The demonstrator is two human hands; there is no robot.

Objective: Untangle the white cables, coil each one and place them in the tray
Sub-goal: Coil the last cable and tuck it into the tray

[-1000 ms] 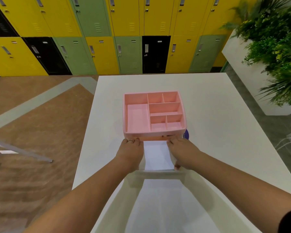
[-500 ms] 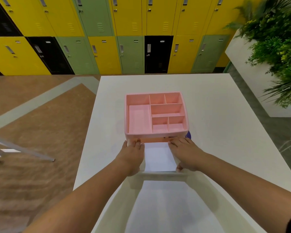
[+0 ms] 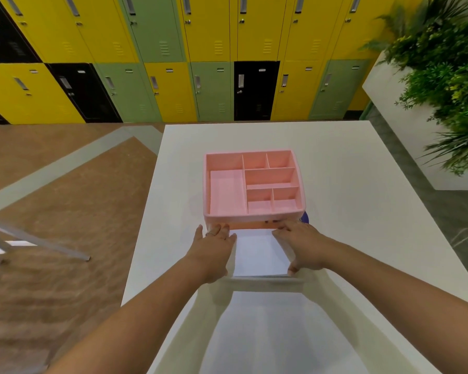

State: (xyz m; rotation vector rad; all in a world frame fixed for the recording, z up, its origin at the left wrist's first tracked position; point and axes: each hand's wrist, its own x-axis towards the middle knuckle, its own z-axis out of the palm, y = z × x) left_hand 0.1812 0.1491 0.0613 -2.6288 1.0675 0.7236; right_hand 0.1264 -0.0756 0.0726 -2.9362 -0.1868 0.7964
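Sitting on the white desk [image 3: 362,184], the pink divided tray [image 3: 251,219] lies flat, compartments facing up. Both hands are flat with fingers straight: left hand [image 3: 214,247] and right hand [image 3: 303,244] touch the tray's near wall with their tips, and neither grips anything. Between them lies a white flat panel [image 3: 260,252], possibly a sheet or a box floor; unclear. A small blue object [image 3: 304,217] shows at the tray's near right corner.

Blue thing [image 3: 304,217] behind the right near corner of your tray [image 3: 254,217] was mostly hidden, couldn't ID it. Dark marks [image 3: 270,221] on its front wall were too small to read. Plant [image 3: 443,63] was blurred, cut by the right edge.
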